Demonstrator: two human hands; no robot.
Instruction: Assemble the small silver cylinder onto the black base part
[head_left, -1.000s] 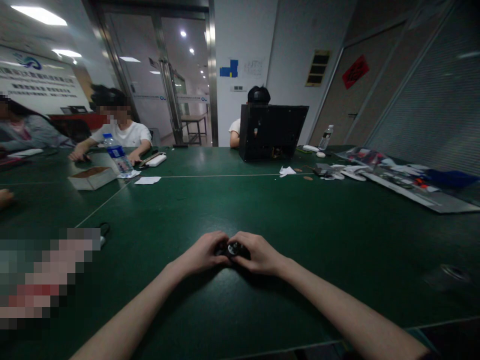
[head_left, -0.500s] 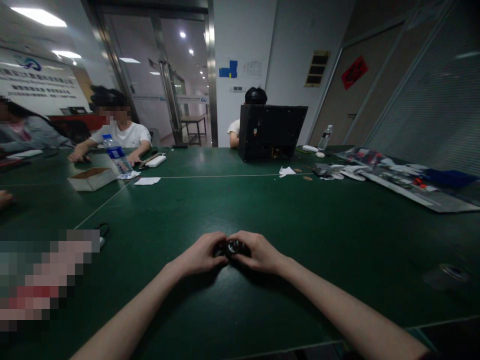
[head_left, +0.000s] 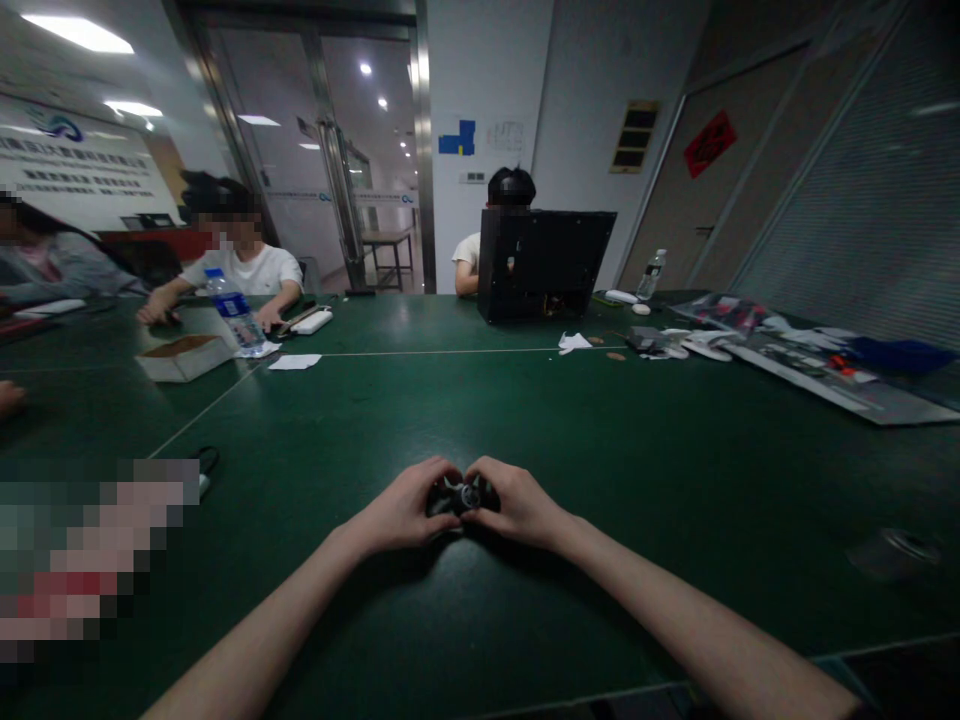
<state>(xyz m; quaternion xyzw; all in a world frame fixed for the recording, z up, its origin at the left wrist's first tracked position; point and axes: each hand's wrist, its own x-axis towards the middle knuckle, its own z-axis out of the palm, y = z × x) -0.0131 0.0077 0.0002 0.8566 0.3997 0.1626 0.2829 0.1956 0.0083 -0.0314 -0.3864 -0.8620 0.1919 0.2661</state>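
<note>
Via cam I've got L hand (head_left: 414, 505) & R hand (head_left: 519, 503) half-curled, both holding small dark cylindrical pc (head_left: 469, 497) over green tabletop (head_left: 480, 410)

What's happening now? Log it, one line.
left hand: holds small dark object | right hand: holds same object | visibility: partly hidden | surface: green table

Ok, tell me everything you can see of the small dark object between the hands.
The small dark object shows a rounded, greyish, slightly shiny end, perhaps metal or plastic, facing toward the camera. It is held by the bare right hand; the bare left hand curls close beside it, contact unclear. The hands hide much of its shape, and whether it touches the dark green tabletop cannot be told.
</note>
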